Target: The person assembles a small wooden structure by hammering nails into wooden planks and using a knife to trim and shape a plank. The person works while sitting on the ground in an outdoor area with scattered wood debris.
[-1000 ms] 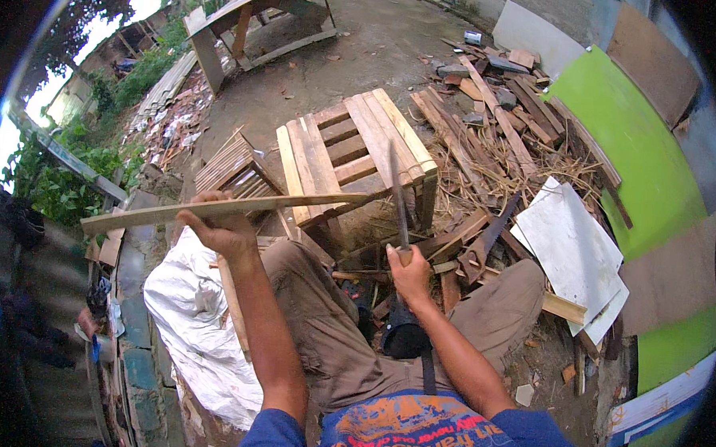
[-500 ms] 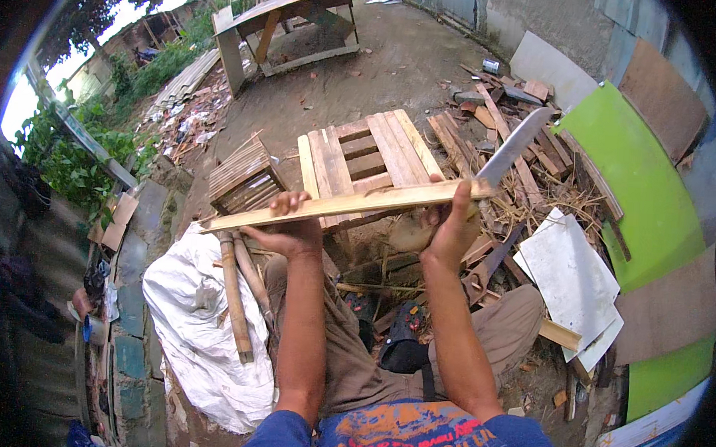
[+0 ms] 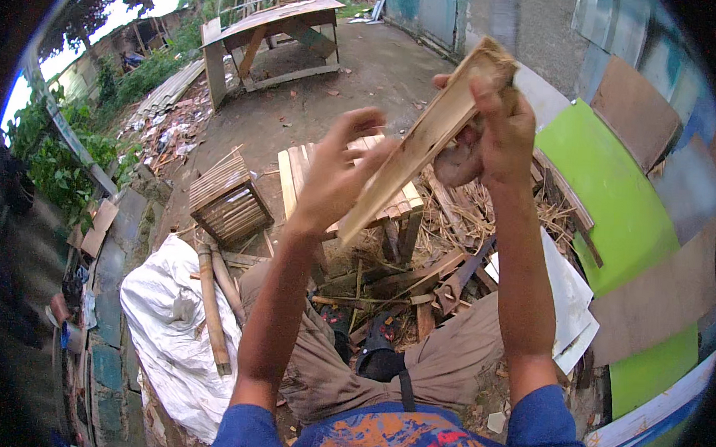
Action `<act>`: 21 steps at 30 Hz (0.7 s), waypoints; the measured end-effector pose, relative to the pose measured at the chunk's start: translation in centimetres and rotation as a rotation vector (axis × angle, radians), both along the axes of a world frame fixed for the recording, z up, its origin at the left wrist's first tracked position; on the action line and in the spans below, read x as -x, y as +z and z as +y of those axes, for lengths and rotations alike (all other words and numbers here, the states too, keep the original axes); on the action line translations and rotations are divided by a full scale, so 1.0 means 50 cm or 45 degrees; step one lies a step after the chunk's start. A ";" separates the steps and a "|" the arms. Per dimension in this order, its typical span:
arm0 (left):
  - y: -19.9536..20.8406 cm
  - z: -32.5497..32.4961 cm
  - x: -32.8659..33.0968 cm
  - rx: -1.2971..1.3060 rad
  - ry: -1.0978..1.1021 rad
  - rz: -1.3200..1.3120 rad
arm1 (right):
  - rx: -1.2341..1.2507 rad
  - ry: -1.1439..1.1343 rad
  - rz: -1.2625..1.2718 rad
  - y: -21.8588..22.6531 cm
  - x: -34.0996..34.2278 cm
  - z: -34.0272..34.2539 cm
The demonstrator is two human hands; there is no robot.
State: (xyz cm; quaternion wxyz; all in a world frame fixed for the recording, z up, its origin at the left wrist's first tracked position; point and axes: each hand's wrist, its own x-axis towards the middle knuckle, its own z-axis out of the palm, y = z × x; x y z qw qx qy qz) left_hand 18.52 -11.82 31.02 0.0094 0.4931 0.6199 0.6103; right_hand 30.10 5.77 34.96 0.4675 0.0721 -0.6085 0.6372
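From my remote station I observe the right hand (image 3: 503,132) gripping the upper end of a wooden strip (image 3: 426,131), which slants down beside the spread left hand (image 3: 334,178); behind the latter, a slatted stand (image 3: 409,198).

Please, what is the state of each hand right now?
Left hand: open, beside the wooden strip; contact cannot be told.
Right hand: closed, holding the wooden strip near its upper end.
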 end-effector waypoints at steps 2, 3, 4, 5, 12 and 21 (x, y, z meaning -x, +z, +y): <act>0.006 0.056 0.003 -0.058 -0.218 -0.188 | -0.026 -0.062 0.002 0.006 0.019 -0.040; 0.014 0.068 0.003 0.003 -0.319 -0.288 | -0.055 -0.111 -0.002 -0.006 0.034 -0.043; 0.016 0.075 0.000 0.073 -0.423 -0.394 | -0.076 -0.164 -0.012 -0.012 0.036 -0.050; 0.008 0.075 -0.002 -0.020 -0.316 -0.288 | -0.116 -0.263 -0.127 -0.011 0.018 -0.059; 0.049 0.024 0.142 -0.549 0.013 -0.280 | 0.136 -0.427 -0.187 -0.078 -0.024 -0.058; 0.127 0.026 0.185 -0.786 0.229 -0.018 | -0.074 -0.504 -0.381 -0.227 0.021 -0.113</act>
